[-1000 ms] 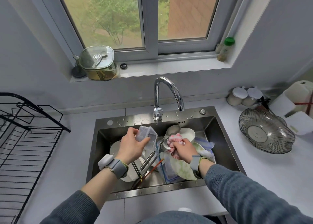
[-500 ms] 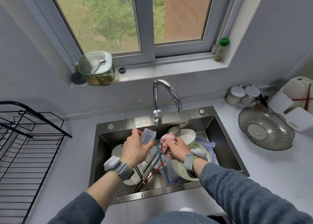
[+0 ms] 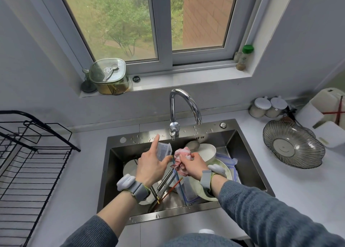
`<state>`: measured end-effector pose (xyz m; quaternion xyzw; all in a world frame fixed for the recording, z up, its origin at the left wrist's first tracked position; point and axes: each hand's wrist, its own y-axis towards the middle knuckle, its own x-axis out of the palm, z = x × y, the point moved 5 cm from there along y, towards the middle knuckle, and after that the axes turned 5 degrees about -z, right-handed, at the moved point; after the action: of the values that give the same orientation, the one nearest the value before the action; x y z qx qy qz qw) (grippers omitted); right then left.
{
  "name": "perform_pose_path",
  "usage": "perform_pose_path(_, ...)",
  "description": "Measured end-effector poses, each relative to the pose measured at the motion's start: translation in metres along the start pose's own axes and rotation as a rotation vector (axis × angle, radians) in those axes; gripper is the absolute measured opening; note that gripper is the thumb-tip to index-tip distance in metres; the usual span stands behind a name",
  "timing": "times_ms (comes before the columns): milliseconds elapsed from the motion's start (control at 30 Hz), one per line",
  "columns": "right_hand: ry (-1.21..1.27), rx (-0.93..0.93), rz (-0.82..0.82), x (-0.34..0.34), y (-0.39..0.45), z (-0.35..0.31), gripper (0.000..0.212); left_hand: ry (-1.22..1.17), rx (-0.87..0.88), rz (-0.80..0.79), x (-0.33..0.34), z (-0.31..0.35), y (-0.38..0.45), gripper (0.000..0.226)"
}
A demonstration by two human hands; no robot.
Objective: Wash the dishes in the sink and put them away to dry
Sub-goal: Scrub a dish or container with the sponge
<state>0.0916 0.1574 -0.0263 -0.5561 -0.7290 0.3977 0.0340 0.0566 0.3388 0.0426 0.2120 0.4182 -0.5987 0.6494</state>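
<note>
Over the steel sink my left hand holds a small clear plastic container between thumb and fingers, with the forefinger stretched straight up. Right beside it, my right hand grips a bunched pink dishcloth. Below them lie a white bowl, a pale green plate, a white plate, a ladle, chopsticks and a blue-rimmed clear lid. The chrome faucet arches above; no water runs from it.
A black wire drying rack stands on the counter at the left. At the right sit a ribbed glass bowl, two white-lidded jars and white holders. The windowsill carries a green lidded container and a bottle.
My right hand lifted the pink cloth off the dishes and brought it up next to the container. My left hand shifted its hold and raised its forefinger.
</note>
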Motion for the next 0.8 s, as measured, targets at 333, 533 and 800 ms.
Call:
perform_pose_path(333, 0.057, -0.066, 0.014, 0.014, -0.009, -0.008, 0.035, -0.268, -0.069, -0.147, 0.026, -0.001, -0.015, 0.050)
perform_pose_path(533, 0.047, -0.336, -0.086, 0.029, -0.028, -0.040, 0.022, -0.661, -0.171, -0.221, 0.021, -0.011, -0.010, 0.054)
perform_pose_path(800, -0.272, -0.362, 0.008, 0.011, -0.025, -0.051, 0.020, -0.557, -0.005, -0.123, 0.000, 0.001, -0.015, 0.035)
